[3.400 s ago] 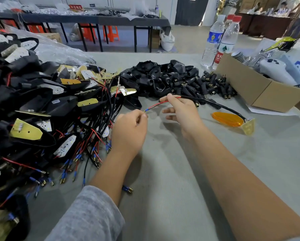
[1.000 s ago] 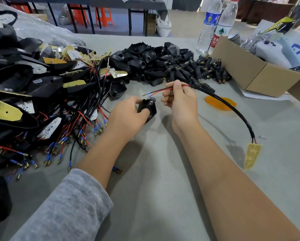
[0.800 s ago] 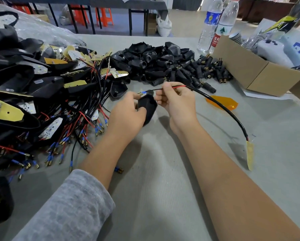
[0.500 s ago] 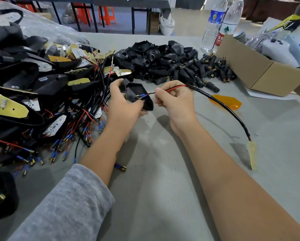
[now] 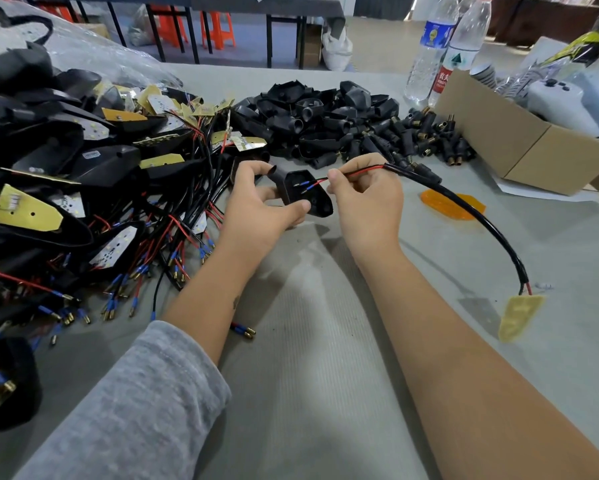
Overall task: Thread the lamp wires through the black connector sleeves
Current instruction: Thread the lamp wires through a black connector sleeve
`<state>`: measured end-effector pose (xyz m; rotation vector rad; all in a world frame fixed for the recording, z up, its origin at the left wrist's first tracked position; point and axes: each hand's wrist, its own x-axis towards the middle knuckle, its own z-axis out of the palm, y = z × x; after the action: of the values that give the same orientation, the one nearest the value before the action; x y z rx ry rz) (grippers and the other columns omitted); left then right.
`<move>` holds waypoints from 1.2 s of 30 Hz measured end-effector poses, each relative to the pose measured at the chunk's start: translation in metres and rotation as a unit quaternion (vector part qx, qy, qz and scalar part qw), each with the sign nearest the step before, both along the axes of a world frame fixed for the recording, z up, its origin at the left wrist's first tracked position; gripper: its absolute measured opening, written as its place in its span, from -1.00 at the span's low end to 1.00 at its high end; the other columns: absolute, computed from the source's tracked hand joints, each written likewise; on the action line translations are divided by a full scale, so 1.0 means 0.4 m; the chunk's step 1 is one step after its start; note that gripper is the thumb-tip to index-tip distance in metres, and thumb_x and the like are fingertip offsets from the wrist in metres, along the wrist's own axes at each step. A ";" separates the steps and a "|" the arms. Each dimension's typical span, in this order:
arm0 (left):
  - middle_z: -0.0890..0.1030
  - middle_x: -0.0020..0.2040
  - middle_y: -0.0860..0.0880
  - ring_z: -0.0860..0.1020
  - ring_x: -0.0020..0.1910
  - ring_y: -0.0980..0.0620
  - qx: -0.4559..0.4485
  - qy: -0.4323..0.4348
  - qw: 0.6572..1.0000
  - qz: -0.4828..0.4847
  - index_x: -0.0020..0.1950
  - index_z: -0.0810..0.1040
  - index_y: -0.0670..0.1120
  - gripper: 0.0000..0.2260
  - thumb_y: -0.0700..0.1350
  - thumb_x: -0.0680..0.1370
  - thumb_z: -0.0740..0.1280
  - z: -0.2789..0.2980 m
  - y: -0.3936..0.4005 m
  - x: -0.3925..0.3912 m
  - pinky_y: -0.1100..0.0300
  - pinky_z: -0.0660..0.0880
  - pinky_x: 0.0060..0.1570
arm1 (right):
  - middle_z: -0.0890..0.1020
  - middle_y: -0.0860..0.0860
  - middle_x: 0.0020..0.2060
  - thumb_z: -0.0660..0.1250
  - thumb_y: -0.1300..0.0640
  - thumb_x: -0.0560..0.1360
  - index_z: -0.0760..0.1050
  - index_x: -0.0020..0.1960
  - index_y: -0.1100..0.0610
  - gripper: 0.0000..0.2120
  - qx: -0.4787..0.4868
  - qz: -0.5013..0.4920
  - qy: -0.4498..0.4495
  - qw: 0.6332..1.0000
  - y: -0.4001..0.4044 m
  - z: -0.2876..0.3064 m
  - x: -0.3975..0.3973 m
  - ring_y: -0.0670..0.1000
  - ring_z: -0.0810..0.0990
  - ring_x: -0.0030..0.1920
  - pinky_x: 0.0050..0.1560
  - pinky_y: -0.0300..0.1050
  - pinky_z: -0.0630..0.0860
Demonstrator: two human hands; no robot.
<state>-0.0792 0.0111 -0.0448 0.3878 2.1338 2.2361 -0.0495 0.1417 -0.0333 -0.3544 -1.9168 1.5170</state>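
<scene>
Left hand (image 5: 263,206) curled round a black connector sleeve (image 5: 305,194), thumb along its near edge, fingers behind it; hollow open face turned up toward the camera, tubular neck pointing up and away to the left, long axis running from that neck down and right toward the right hand. Right hand (image 5: 367,199) just right of the sleeve, thumb and forefinger pinching the thin red and black lamp wires (image 5: 343,176), other fingers folded into the palm. Blue-tipped wire ends (image 5: 303,184) pointing left, reaching into the sleeve's open cavity; whether already inside the neck, cannot tell. Black cable (image 5: 478,216) leaving the right hand's pinch to the right, arching down and nearer, ending at a pale yellow board (image 5: 518,317) lying on the grey mat (image 5: 326,375) well right of the right forearm. Orange lens (image 5: 452,204) flat on the mat just beyond the cable, right of the right hand. Pile of black sleeves (image 5: 326,126) beyond both hands. Heap of wired lamp assemblies (image 5: 83,188) left of the left hand. Cardboard box (image 5: 520,147) far right, beyond the right hand.
</scene>
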 end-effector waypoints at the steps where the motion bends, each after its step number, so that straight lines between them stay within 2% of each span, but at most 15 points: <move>1: 0.61 0.00 -0.11 0.65 -0.19 0.07 -0.012 0.010 1.000 0.001 0.15 0.33 -0.03 -0.53 -0.35 0.42 0.49 -0.001 -0.001 -0.001 0.16 0.63 -0.14 | 0.64 0.03 -0.31 0.39 0.25 0.50 0.46 -0.19 0.07 -0.83 0.002 0.002 0.007 1.000 -0.002 0.003 0.001 -0.04 0.67 -0.23 -0.09 -0.03 0.62; 3: 0.58 0.00 -0.10 0.64 -0.17 0.05 -0.023 0.024 0.999 -0.001 0.12 0.36 -0.01 -0.56 -0.34 0.42 0.49 -0.002 -0.003 -0.001 0.15 0.63 -0.13 | 0.65 0.03 -0.33 0.39 0.28 0.50 0.45 -0.18 0.09 -0.82 -0.020 0.025 0.027 0.999 -0.007 0.011 0.004 -0.08 0.69 -0.26 -0.16 -0.12 0.63; 5: 0.57 0.00 -0.12 0.63 -0.09 -0.02 -0.023 0.028 0.999 0.002 0.10 0.40 -0.01 -0.58 -0.35 0.42 0.49 -0.001 -0.003 -0.002 0.12 0.64 -0.11 | 0.66 0.07 -0.34 0.38 0.33 0.51 0.45 -0.16 0.15 -0.84 -0.088 0.072 0.046 0.992 -0.016 0.017 0.006 -0.03 0.71 -0.25 -0.19 -0.18 0.63; 8: 0.61 0.06 -0.19 0.62 0.05 -0.16 -0.022 0.031 0.999 0.007 0.08 0.45 0.01 -0.61 -0.34 0.42 0.49 0.004 0.000 0.005 -0.01 0.61 0.04 | 0.66 0.10 -0.36 0.35 0.40 0.51 0.44 -0.15 0.21 -0.85 -0.197 0.134 0.061 0.969 -0.031 0.019 0.011 0.03 0.71 -0.24 -0.18 -0.15 0.64; 10: 0.61 0.08 -0.21 0.64 0.05 -0.15 -0.028 0.030 0.999 0.008 0.08 0.47 0.01 -0.66 -0.33 0.45 0.46 0.009 0.003 0.007 -0.01 0.60 0.07 | 0.64 0.17 -0.31 0.32 0.43 0.52 0.43 -0.12 0.26 -0.87 -0.247 0.163 0.069 0.953 -0.035 0.019 0.014 0.02 0.70 -0.26 -0.18 -0.17 0.63; 13: 0.59 0.06 -0.15 0.68 -0.13 0.05 0.065 -0.058 0.996 -0.007 0.13 0.51 -0.07 -0.78 -0.34 0.57 0.26 0.022 0.008 0.003 0.20 0.63 -0.12 | 0.64 0.20 -0.26 0.31 0.42 0.53 0.44 -0.03 0.28 -0.91 -0.282 0.176 0.060 0.941 -0.031 0.019 0.015 0.00 0.69 -0.27 -0.16 -0.19 0.63; 15: 0.59 0.09 -0.13 0.68 -0.07 0.02 0.132 -0.107 0.985 -0.021 0.20 0.52 -0.10 -0.75 -0.32 0.63 0.14 0.027 0.011 -0.005 0.17 0.63 -0.09 | 0.64 0.17 -0.26 0.31 0.41 0.53 0.43 -0.05 0.26 -0.90 -0.286 0.180 0.052 0.940 -0.026 0.018 0.012 -0.01 0.68 -0.27 -0.15 -0.18 0.63; 17: 0.59 0.11 -0.12 0.67 0.01 -0.02 0.176 -0.107 0.978 -0.033 0.37 0.41 -0.10 -0.68 -0.31 0.66 0.09 0.022 0.011 -0.012 0.11 0.62 0.01 | 0.64 0.14 -0.29 0.31 0.42 0.53 0.43 -0.09 0.22 -0.86 -0.284 0.188 0.047 0.939 -0.023 0.017 0.010 -0.02 0.67 -0.30 -0.21 -0.21 0.62; 19: 0.59 0.10 -0.12 0.66 0.02 -0.02 0.211 -0.095 0.972 -0.046 0.52 0.21 -0.06 -0.57 -0.31 0.67 0.10 0.015 0.007 -0.015 0.08 0.60 0.09 | 0.65 0.09 -0.34 0.32 0.42 0.52 0.43 -0.10 0.20 -0.85 -0.279 0.193 0.043 0.940 -0.021 0.017 0.009 -0.04 0.66 -0.32 -0.26 -0.24 0.59; 22: 0.57 0.13 -0.15 0.66 0.06 -0.03 0.241 -0.092 0.964 -0.063 0.58 0.05 -0.05 -0.44 -0.32 0.64 0.17 0.014 0.003 -0.016 0.02 0.57 0.16 | 0.65 0.09 -0.36 0.33 0.42 0.52 0.44 -0.08 0.22 -0.86 -0.280 0.185 0.046 0.941 -0.019 0.013 0.007 -0.04 0.66 -0.34 -0.27 -0.24 0.58; 25: 0.62 0.03 -0.10 0.67 -0.01 0.01 0.250 -0.107 0.960 -0.069 0.51 0.23 -0.14 -0.54 -0.33 0.62 0.22 0.020 0.005 -0.015 0.03 0.58 0.14 | 0.65 0.10 -0.33 0.32 0.42 0.52 0.44 -0.07 0.24 -0.87 -0.274 0.163 0.061 0.946 -0.020 0.006 0.004 -0.04 0.66 -0.31 -0.18 -0.20 0.62; 28: 0.69 -0.05 -0.05 0.67 -0.02 0.04 0.228 -0.117 0.962 -0.094 0.26 0.48 -0.15 -0.77 -0.32 0.63 0.19 0.021 0.006 -0.012 0.10 0.60 0.08 | 0.66 0.09 -0.29 0.32 0.42 0.52 0.44 -0.11 0.19 -0.84 -0.272 0.170 0.065 0.945 -0.019 0.006 0.003 -0.04 0.66 -0.29 -0.15 -0.19 0.62; 30: 0.68 -0.01 -0.04 0.66 0.01 0.05 0.214 -0.114 0.966 -0.094 0.20 0.51 -0.13 -0.79 -0.32 0.63 0.19 0.018 0.008 -0.009 0.14 0.60 0.08 | 0.67 0.07 -0.30 0.32 0.41 0.52 0.43 -0.10 0.18 -0.84 -0.293 0.196 0.062 0.934 -0.014 0.010 0.004 -0.05 0.65 -0.31 -0.21 -0.22 0.60; 32: 0.66 0.00 0.00 0.64 0.04 0.07 0.214 -0.102 0.967 -0.091 0.23 0.49 -0.10 -0.75 -0.33 0.63 0.20 0.014 0.010 -0.007 0.15 0.59 0.10 | 0.68 0.05 -0.31 0.30 0.40 0.54 0.44 -0.09 0.18 -0.85 -0.327 0.213 0.061 0.919 -0.012 0.014 0.004 -0.06 0.65 -0.32 -0.24 -0.25 0.59; 36: 0.69 0.02 0.07 0.63 0.11 0.10 0.206 -0.085 0.968 -0.117 0.28 0.45 -0.03 -0.69 -0.33 0.61 0.24 0.013 0.010 -0.001 0.19 0.59 0.08 | 0.66 0.06 -0.33 0.29 0.39 0.55 0.47 -0.10 0.22 -0.89 -0.407 0.199 0.069 0.889 -0.015 0.015 0.008 -0.04 0.69 -0.26 -0.16 -0.25 0.63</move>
<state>-0.0796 0.0150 -0.0395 0.4144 1.4517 2.4548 -0.0462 0.1358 -0.0273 -0.1942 -1.1893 2.5217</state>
